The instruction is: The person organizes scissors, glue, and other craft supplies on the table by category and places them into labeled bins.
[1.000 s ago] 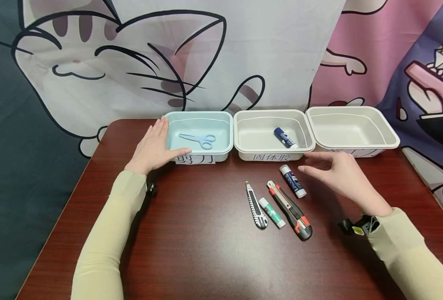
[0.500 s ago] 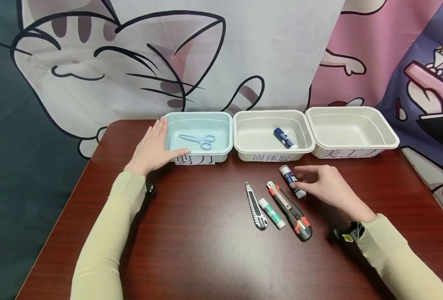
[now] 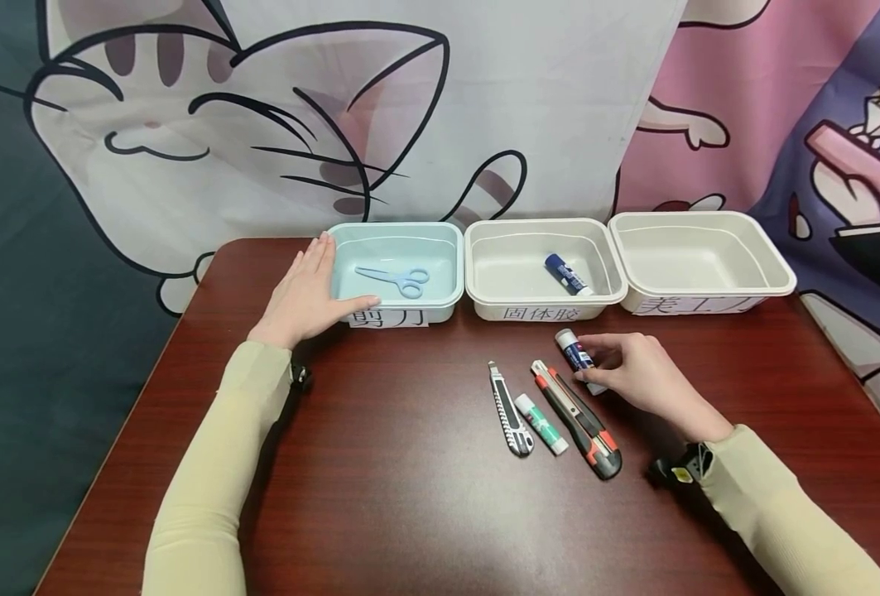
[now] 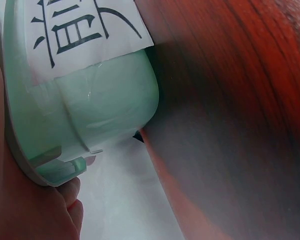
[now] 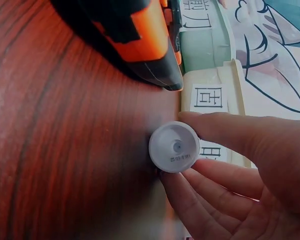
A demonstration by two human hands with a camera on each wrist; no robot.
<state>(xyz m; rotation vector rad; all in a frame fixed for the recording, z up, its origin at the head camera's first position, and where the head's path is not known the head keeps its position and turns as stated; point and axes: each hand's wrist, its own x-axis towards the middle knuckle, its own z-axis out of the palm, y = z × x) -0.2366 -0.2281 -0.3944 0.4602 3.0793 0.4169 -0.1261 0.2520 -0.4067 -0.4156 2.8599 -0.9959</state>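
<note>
My right hand [image 3: 648, 374] pinches a dark blue glue stick [image 3: 571, 348] between thumb and fingers at the table's middle right. In the right wrist view the stick's white round end [image 5: 174, 147] faces the camera. My left hand [image 3: 300, 296] rests on the left end of a light blue bin [image 3: 398, 310], fingers straight along the side and thumb over the front rim. Pale blue scissors [image 3: 402, 280] lie inside that bin. Left of the held stick lie an orange-and-black utility knife [image 3: 577, 420], a green glue stick [image 3: 540, 424] and a slim silver-and-black utility knife [image 3: 510, 410].
A cream bin [image 3: 495, 310] with another blue glue stick [image 3: 568, 275] in it stands beside the blue bin. To its right is a second cream bin [image 3: 708, 248]. Paper labels are on the bins' fronts. A printed cloth [image 3: 559, 99] hangs behind the table [image 3: 410, 497].
My right hand has moved left from near the right bin's front corner to the blue glue stick and closed its fingers on it. My left hand stays in place.
</note>
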